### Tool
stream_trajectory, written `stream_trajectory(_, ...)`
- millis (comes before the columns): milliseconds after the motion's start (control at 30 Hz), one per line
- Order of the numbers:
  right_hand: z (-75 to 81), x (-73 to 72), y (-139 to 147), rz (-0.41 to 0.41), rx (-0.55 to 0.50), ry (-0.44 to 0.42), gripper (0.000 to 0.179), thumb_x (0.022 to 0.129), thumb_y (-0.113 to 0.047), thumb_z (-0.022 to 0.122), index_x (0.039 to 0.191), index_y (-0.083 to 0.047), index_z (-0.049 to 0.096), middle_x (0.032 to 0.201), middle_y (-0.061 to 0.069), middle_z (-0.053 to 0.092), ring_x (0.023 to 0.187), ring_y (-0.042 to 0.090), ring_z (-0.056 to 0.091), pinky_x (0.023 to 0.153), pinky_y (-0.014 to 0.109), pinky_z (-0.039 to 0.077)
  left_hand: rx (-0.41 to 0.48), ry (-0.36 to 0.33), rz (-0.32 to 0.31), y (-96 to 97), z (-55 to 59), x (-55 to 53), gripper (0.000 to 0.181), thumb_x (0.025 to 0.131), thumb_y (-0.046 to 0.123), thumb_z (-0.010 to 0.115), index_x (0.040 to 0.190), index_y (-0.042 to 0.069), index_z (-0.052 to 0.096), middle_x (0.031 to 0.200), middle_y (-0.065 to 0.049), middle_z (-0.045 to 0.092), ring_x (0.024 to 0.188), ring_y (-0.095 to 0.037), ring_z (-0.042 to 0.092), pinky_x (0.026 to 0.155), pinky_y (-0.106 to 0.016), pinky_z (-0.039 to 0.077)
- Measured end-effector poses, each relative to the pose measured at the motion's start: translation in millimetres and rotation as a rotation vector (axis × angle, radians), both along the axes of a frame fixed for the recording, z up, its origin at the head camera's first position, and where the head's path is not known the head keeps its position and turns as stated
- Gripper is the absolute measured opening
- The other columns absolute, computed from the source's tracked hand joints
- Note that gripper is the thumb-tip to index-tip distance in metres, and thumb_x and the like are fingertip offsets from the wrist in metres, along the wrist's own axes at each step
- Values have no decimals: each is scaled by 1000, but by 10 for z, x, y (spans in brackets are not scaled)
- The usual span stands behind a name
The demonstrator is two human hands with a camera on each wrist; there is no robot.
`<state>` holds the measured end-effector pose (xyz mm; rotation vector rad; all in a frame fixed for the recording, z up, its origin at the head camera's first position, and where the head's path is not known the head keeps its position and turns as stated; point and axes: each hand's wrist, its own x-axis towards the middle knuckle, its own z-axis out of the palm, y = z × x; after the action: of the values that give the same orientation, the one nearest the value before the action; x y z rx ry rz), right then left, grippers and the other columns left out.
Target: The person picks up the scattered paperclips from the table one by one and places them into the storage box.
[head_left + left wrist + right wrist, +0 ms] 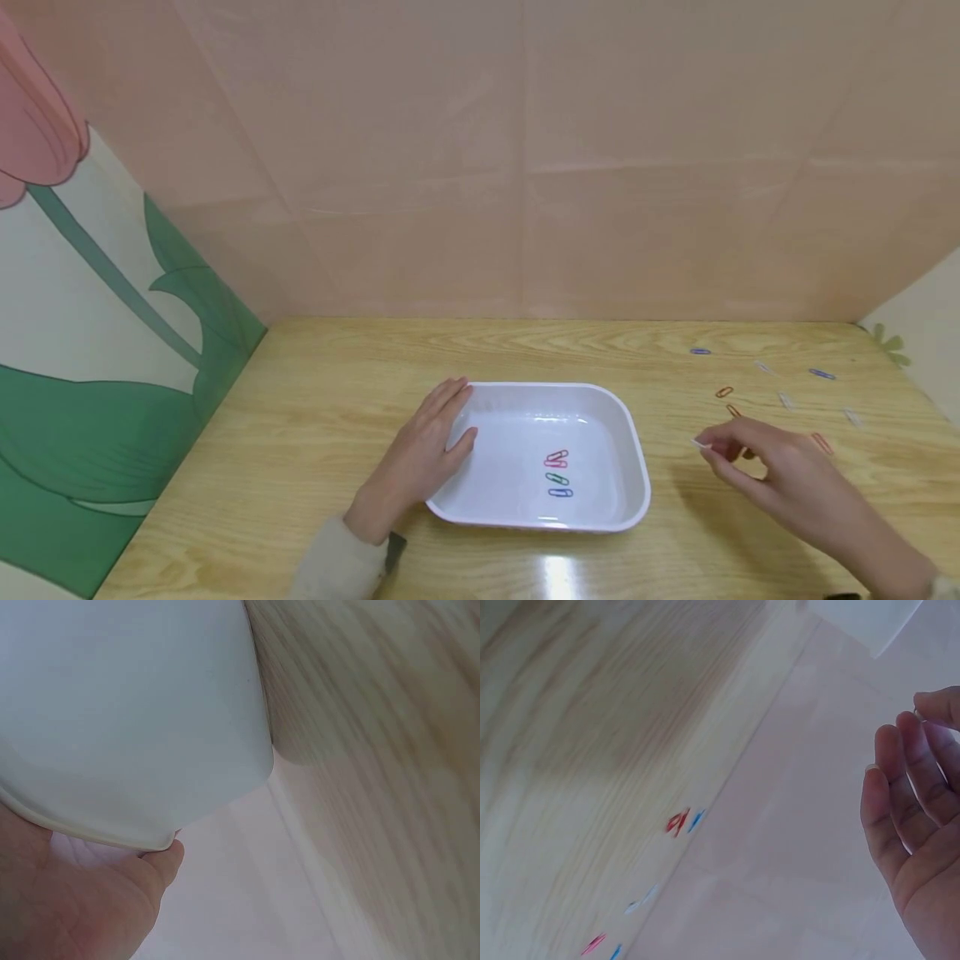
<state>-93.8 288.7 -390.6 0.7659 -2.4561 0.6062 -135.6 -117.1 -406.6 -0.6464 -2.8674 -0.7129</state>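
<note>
My left hand (420,446) rests on the left rim of a white tray (633,442), its fingers lying straight along the far left corner and its thumb over the inside. In the left wrist view, a fingertip touches the rim at the corner of the tray (150,735). Inside the tray lie a few paper clips: pink-red ones (557,459), a green one (557,478) and a blue one (560,493). To the right of the tray, my right hand (780,475) pinches a white paper clip (701,444) between thumb and forefinger, above the table.
Several loose paper clips are scattered on the wooden table (337,358) at the right: a blue clip (701,352), another blue clip (822,374), an orange-red clip (723,392), a white clip (852,417) and a red clip (822,442). A pinkish covering (525,208) stands behind the table.
</note>
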Motion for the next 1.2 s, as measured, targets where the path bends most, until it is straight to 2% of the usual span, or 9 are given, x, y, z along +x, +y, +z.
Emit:
stream_trajectory(200,19,-32,-113,14,-2,-12,35,71,-4,84,93,-26,68,83,-19,65,76,-7,55,54,4,42,8,3,-3,3,-3,6,57,99,27,58,148,1,44,158,-11,40,149,-28,33,123,-44,31)
stream_trajectory(367,57,-45,-214,0,9,-37,36,72,-5,84,93,-30,68,88,-18,67,79,-3,59,57,7,46,14,7,-3,4,-12,3,57,99,27,58,147,0,44,157,-13,40,148,-30,34,123,-45,31)
stream_trajectory(500,89,-66,-303,20,12,-36,39,71,-4,84,93,-32,68,89,-19,68,80,-1,60,61,8,46,13,10,-6,0,-17,2,57,99,27,59,147,0,44,157,-13,40,148,-30,34,123,-45,31)
stream_trajectory(933,116,-147,-543,113,50,22,36,68,-1,84,94,-22,73,87,-17,69,78,0,63,69,6,49,5,21,-12,-3,-8,9,57,99,27,59,147,0,44,157,-13,41,148,-29,35,123,-44,31)
stream_trajectory(1033,93,-164,-576,136,54,25,29,73,-5,82,96,-20,73,89,-17,69,81,0,63,73,6,49,7,21,-13,-2,-3,7,57,99,27,59,147,1,44,157,-13,41,148,-28,35,123,-43,31)
stream_trajectory(1200,28,-198,-627,184,45,43,6,89,-18,72,95,-19,72,89,-16,68,81,1,61,76,9,49,10,20,-12,1,-2,2,57,98,27,59,147,0,45,157,-13,41,148,-28,35,123,-43,31)
